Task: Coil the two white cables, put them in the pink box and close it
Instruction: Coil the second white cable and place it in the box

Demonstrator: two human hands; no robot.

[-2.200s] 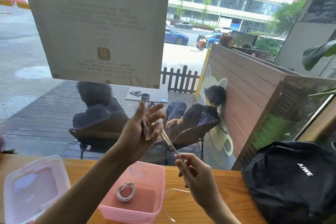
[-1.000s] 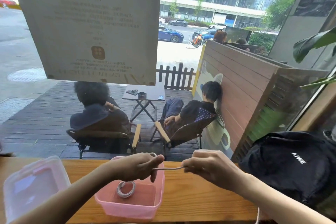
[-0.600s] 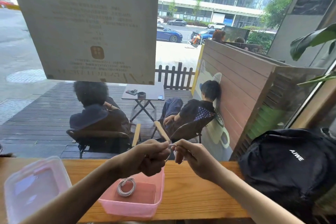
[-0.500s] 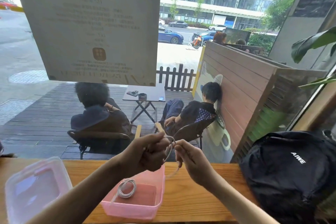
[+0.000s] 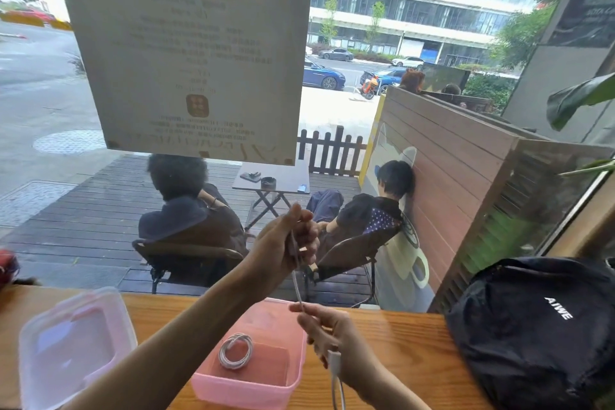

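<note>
Looking down, we see a translucent pink box point(image 5: 253, 386) on the smooth wooden counter point(image 5: 399, 353), one white cable point(image 5: 235, 350) coiled round inside it. Our left hand point(image 5: 286, 243), raised and closed, grips the second cable point(image 5: 297, 286); our right hand point(image 5: 327, 326) pinches it lower with fingertips, its connector hanging. The clear lid point(image 5: 75, 346) lies left of the box.
</note>
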